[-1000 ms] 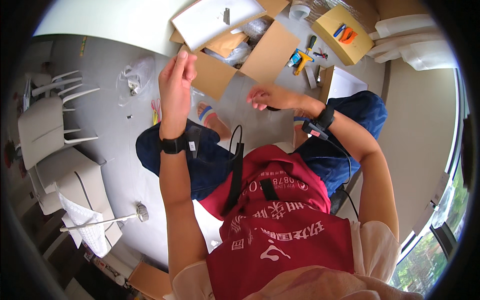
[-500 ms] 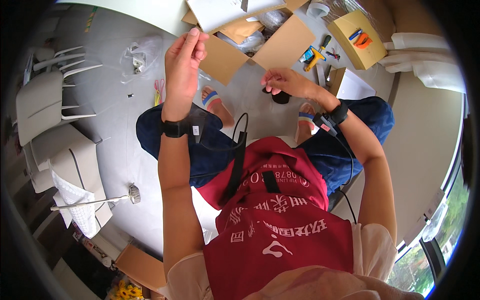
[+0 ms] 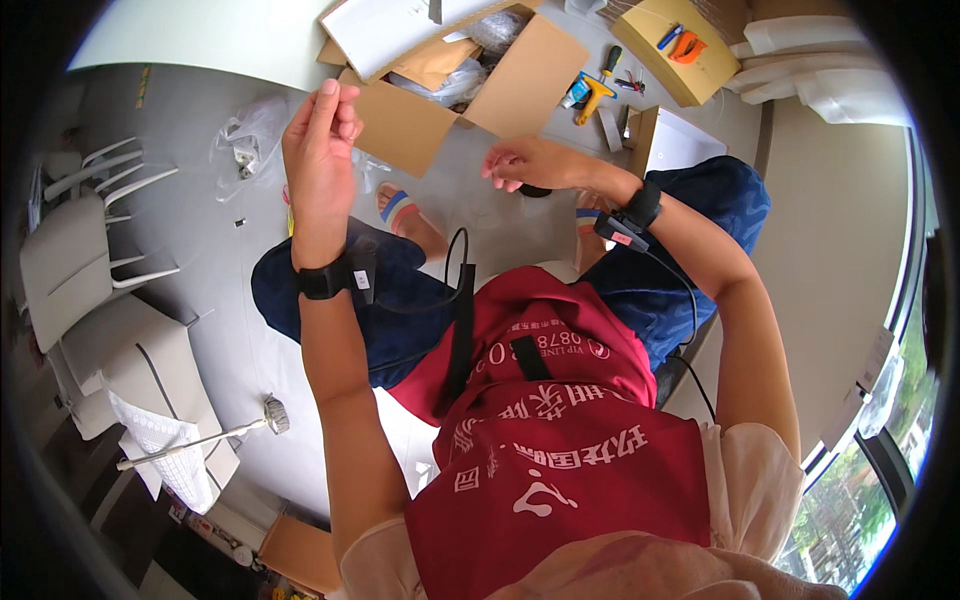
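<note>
Loose box contents and a slack cable: main snag risks near both hands

Open cardboard box (image 3: 408, 130) is at upper centre of frame, flaps spread; left hand (image 3: 322, 150) is raised just beside its near flap in the view, fingers curled, thumb up against them; can't tell if something thin is pinched, or if skin meets cardboard; right hand (image 3: 530, 163) is right of that, fingers loosely bent, grip also can't tell; dark round thing (image 3: 537, 192) shows just under it, too covered to identify.

Likely trouble: a white panel (image 3: 385, 35) lies tilted across the box's far side, so a knock on a flap could make it slide; crumpled plastic wrap (image 3: 455, 85) and brown paper (image 3: 440, 65) bulge up inside, and could hide small pieces or catch fingers.

Further out, black cable (image 3: 463, 240) loops above the left knee, mid-frame; a wide arm swing could hook it; sandalled foot (image 3: 400, 212) sits below the near flap, so a step could crush that flap; yellow tool (image 3: 596, 97) lies on the floor, upper right of centre, and could be kicked; clear plastic bag (image 3: 245, 150), upper left, looks slippery underfoot.
</note>
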A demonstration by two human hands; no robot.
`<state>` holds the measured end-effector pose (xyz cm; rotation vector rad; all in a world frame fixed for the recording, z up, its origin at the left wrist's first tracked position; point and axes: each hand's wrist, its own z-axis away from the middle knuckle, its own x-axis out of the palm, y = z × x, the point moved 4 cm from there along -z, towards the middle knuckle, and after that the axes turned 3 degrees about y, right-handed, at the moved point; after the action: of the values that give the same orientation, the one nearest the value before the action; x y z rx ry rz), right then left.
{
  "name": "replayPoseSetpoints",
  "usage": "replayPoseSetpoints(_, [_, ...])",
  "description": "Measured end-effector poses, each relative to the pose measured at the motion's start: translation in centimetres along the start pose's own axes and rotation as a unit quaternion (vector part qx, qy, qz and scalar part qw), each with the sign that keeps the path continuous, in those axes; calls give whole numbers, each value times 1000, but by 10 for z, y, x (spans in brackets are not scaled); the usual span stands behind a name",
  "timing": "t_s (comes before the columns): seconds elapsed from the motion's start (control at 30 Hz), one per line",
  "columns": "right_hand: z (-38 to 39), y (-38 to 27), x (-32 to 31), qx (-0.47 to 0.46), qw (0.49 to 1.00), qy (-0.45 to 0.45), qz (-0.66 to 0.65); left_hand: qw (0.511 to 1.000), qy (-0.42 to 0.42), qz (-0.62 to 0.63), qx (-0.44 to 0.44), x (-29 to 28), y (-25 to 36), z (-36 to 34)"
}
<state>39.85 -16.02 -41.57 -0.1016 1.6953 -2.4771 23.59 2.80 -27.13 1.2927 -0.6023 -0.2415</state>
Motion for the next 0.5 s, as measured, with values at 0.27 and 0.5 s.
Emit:
replayPoseSetpoints(0.27, [-1,-1,0,-21,1000,-1,4,1000,6,-2,-7,4,-3,0])
replayPoseSetpoints(0.5, [0,-6,1,-15,1000,-4,-1,1000,-13,-8,-3,6,-3,1])
